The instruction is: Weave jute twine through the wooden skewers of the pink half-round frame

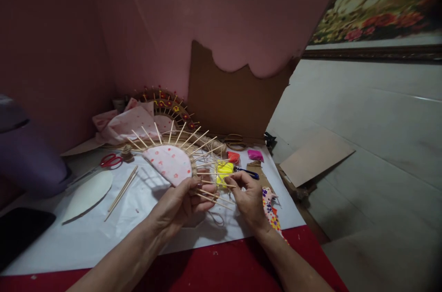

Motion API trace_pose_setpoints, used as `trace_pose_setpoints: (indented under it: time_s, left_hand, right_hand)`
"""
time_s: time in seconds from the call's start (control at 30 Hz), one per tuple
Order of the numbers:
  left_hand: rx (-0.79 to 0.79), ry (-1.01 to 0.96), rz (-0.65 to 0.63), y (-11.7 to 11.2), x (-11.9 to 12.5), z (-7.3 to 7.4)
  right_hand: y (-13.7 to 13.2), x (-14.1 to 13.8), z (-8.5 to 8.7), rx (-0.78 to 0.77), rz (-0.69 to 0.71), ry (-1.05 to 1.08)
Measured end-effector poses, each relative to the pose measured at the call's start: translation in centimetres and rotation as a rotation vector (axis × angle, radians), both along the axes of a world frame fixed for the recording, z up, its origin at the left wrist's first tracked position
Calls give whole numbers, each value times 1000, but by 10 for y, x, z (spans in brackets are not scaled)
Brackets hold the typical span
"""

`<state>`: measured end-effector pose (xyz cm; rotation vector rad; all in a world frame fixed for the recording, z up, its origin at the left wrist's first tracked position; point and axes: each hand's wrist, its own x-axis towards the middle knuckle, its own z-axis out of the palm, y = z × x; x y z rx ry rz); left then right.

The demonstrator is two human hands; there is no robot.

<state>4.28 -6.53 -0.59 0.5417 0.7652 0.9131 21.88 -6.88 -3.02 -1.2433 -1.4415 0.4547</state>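
Observation:
A half-round piece covered in pink dotted fabric is held up over the table, with thin wooden sticks fanning out from its curved edge. My left hand grips its lower right end, thumb on the fabric side and fingers behind. Twine is wound along the curved edge near the sticks' bases. My right hand pinches the outer part of one lower stick between thumb and fingertips. Below the hands a loose loop of twine hangs down.
Red-handled scissors, a small twine spool, loose sticks and a white leaf-shaped cutout lie left. Yellow, red and magenta packets lie right. A decorated stick fan and brown cardboard stand behind.

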Motion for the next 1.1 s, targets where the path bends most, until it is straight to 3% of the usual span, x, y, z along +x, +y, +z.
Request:
trace_pose_setpoints:
  time_s: [0.17, 0.33, 0.43, 0.63, 1.1]
  left_hand:
    - [50, 15, 19, 2, -3, 2]
    - [57, 69, 39, 3, -3, 3]
    - [77, 129, 30, 0, 0, 4]
    - [40, 241, 12, -5, 8, 4]
    - [9, 263, -28, -8, 11, 7]
  right_hand:
    - [6, 11, 8, 23, 58, -45]
    - [2, 17, 17, 288, -80, -333]
    - [-1, 15, 17, 369, -82, -406]
    - [-8, 6, 11, 383, -37, -407]
    - [-13, 3, 10, 409, -19, -436]
